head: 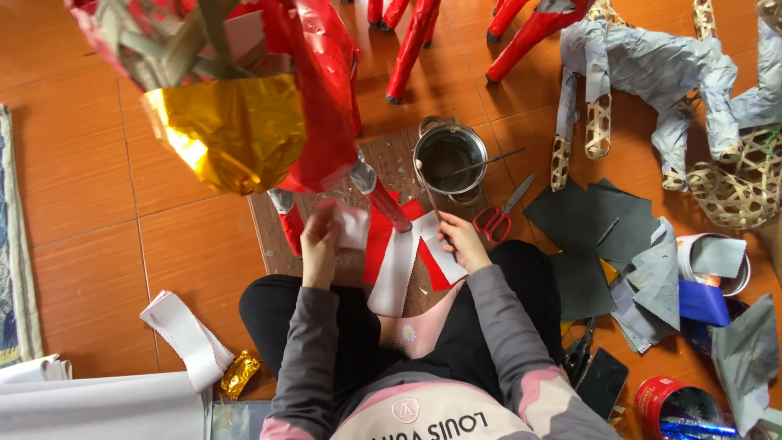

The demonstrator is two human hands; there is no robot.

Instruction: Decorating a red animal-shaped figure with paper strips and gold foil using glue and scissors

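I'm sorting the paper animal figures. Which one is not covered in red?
The grey paper-covered figure at upper right, its woven bamboo frame showing at the legs. The others, including the big red foil one, are red.

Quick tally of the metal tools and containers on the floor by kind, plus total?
Metal pot: 1
Red-handled scissors: 1
Red tin can: 1
Pliers: 1
Total: 4

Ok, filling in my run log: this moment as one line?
left hand: on white paper piece | right hand: holding thin stick | red-handled scissors: on floor
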